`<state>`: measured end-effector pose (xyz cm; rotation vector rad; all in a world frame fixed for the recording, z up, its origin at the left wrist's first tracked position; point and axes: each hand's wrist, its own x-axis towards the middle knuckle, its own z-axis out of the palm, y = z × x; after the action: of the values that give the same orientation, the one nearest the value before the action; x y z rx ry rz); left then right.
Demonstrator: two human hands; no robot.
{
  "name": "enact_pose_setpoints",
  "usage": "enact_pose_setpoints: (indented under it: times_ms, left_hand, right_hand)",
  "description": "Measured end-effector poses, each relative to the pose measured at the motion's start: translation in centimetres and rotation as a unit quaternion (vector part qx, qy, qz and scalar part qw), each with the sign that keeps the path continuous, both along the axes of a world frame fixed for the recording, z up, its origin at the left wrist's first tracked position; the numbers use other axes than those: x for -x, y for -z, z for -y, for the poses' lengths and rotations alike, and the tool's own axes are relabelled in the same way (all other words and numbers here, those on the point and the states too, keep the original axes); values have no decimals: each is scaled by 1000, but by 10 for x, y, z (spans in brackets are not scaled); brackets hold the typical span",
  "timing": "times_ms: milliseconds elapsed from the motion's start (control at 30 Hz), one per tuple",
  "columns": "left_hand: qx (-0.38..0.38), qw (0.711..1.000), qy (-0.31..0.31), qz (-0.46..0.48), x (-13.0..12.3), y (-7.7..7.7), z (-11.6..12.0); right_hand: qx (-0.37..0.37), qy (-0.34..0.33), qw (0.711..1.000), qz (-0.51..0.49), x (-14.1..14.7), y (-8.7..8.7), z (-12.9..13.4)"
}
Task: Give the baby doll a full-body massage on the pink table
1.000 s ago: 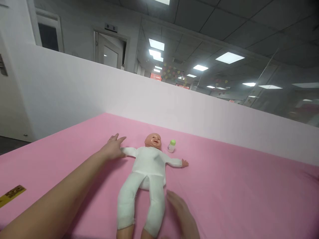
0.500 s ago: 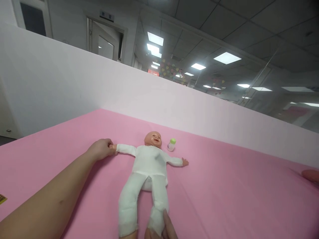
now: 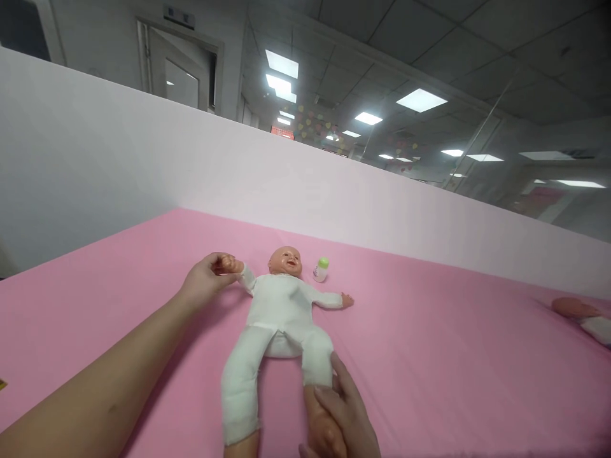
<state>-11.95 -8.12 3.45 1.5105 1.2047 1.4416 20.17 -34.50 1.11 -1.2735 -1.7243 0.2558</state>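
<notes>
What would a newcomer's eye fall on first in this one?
The baby doll in white, lying on its back on the pink surface: the left hand holds one of its hands and the right hand grips its lower leg. After that, the small green-capped bottle beside its head. Bright ceiling lights glare above.

Bench (image 3: 443, 362), pink, faintly creased, carried the following: one doll (image 3: 281, 305) in white, lay on its back; one small bottle (image 3: 321, 272), green-capped, stood or lay near the doll's head; one rounded brown-and-white item (image 3: 575, 308), far right, was only partly visible.
</notes>
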Motion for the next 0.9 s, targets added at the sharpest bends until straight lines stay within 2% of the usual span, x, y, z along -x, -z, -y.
enact_pose_setpoints:
  times_ms: [67, 133, 300, 500, 633, 700, 767, 900]
  left_hand:
    - [-24, 999, 2, -37, -23, -6, 12]
    - [-54, 992, -16, -114, -45, -10, 22]
    - [-133, 940, 5, -313, -82, -9, 29]
    - [-203, 881, 55, -424, -90, 10, 20]
    - [-217, 859, 56, -461, -88, 21, 14]
    - [-216, 854, 55, -470, -86, 24, 13]
    - [-208, 862, 50, -460, -85, 27, 12]
    - [-154, 914, 24, -375, -76, 32, 8]
  right_hand:
    - [-28, -14, 999, 6, 0, -3, -13]
    - [-52, -28, 998, 12, 3, -9, -26]
    - [-30, -44, 999, -14, 14, -33, -52]
    - [39, -42, 998, -17, 23, -43, -87]
    - [70, -23, 997, -30, 30, -43, -104]
    - [67, -17, 997, -35, 31, -42, -107]
    - [51, -14, 998, -36, 31, -43, -106]
    - [-12, -13, 1000, -12, 25, -44, -89]
